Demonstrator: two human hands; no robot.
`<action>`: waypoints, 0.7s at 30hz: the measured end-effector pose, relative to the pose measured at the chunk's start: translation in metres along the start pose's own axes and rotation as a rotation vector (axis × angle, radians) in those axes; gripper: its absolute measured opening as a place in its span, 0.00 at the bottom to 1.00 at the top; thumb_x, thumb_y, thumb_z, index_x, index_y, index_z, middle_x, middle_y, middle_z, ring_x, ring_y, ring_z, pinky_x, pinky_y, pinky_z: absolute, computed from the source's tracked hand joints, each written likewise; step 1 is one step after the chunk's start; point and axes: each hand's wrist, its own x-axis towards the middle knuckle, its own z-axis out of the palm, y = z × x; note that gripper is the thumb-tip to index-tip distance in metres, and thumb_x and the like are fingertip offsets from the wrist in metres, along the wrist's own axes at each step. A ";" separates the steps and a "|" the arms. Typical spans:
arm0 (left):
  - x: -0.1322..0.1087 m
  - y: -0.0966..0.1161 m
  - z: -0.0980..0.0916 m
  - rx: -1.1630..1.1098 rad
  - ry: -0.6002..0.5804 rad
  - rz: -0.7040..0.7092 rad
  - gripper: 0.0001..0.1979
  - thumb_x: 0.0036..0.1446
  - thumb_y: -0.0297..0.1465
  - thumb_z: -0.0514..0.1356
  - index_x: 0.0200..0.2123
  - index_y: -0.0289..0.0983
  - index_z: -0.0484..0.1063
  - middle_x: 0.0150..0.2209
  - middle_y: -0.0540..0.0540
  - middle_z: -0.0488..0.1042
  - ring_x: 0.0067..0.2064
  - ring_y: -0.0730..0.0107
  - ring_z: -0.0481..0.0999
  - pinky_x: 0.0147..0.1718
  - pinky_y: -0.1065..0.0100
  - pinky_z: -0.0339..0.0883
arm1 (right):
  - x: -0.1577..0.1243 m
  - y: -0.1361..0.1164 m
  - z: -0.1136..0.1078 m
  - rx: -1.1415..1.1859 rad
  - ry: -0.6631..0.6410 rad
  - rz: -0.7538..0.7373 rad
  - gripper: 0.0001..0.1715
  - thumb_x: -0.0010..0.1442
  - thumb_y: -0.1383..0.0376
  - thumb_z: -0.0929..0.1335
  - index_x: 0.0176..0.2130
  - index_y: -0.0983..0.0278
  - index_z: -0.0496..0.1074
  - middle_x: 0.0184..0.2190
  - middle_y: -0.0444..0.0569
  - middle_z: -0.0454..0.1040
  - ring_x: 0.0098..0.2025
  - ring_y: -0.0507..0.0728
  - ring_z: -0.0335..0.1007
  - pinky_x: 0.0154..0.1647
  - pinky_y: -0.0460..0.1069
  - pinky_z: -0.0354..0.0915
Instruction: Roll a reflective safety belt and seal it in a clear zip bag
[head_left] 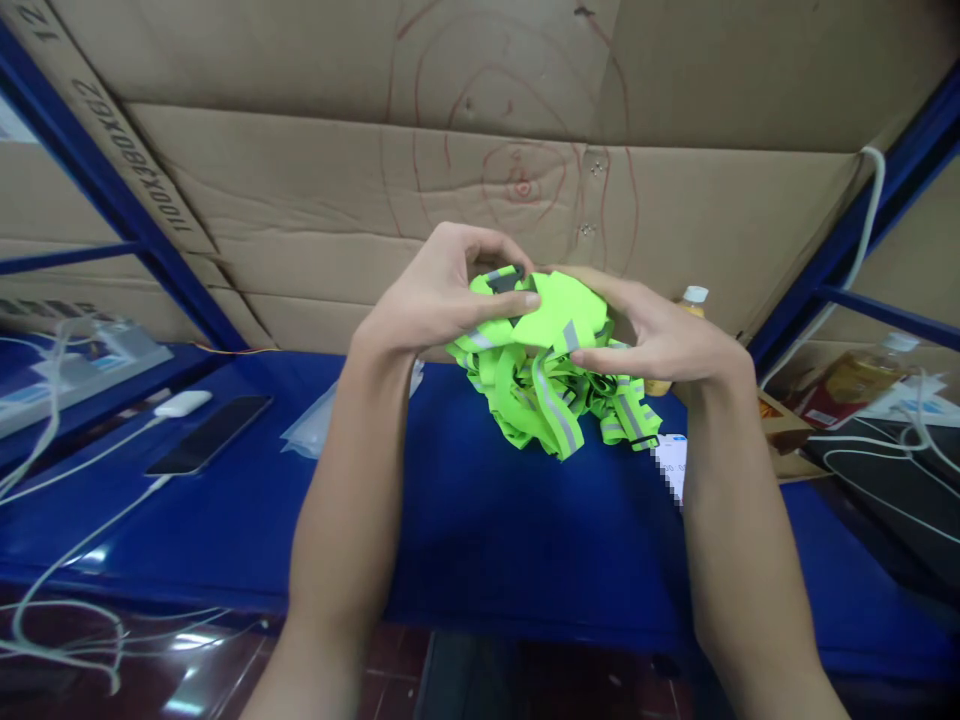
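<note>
Left forearm (345, 510) bare, right forearm (750, 530) bare too, both slim at the wrist and broadening below! Left hand (442, 285), right hand (667, 335), both bare, and there's a rounded thumbnail (532, 300)!

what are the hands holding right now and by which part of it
A bundle of neon-yellow reflective straps: the left hand holds its upper left, thumb in front; the right hand its upper right, thumb also in front.

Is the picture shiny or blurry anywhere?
Head view: white glare shines on the dark floor, lower left; head view: the neon-green straps look bright but a little soft; head view: blocky squares hide part of the white-screened phone toward the right.
</note>
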 end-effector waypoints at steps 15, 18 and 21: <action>0.005 0.014 0.048 0.103 0.154 0.174 0.33 0.77 0.59 0.47 0.43 0.41 0.81 0.39 0.44 0.80 0.44 0.60 0.80 0.48 0.58 0.72 | 0.002 -0.008 -0.002 0.087 -0.022 0.135 0.25 0.62 0.46 0.78 0.32 0.60 0.72 0.26 0.41 0.63 0.31 0.53 0.57 0.32 0.50 0.58; 0.003 0.012 0.039 -0.153 0.110 0.207 0.32 0.77 0.59 0.49 0.47 0.41 0.82 0.43 0.43 0.82 0.46 0.58 0.82 0.50 0.56 0.74 | 0.001 -0.005 -0.003 0.092 -0.012 0.137 0.27 0.62 0.43 0.78 0.32 0.60 0.72 0.26 0.41 0.63 0.30 0.53 0.58 0.31 0.50 0.59; 0.000 0.009 0.016 -0.185 0.118 0.155 0.26 0.73 0.57 0.59 0.49 0.42 0.83 0.47 0.43 0.83 0.50 0.56 0.83 0.51 0.57 0.76 | -0.004 0.002 -0.009 0.095 0.090 0.150 0.27 0.61 0.42 0.79 0.33 0.61 0.75 0.28 0.42 0.67 0.30 0.53 0.60 0.29 0.50 0.60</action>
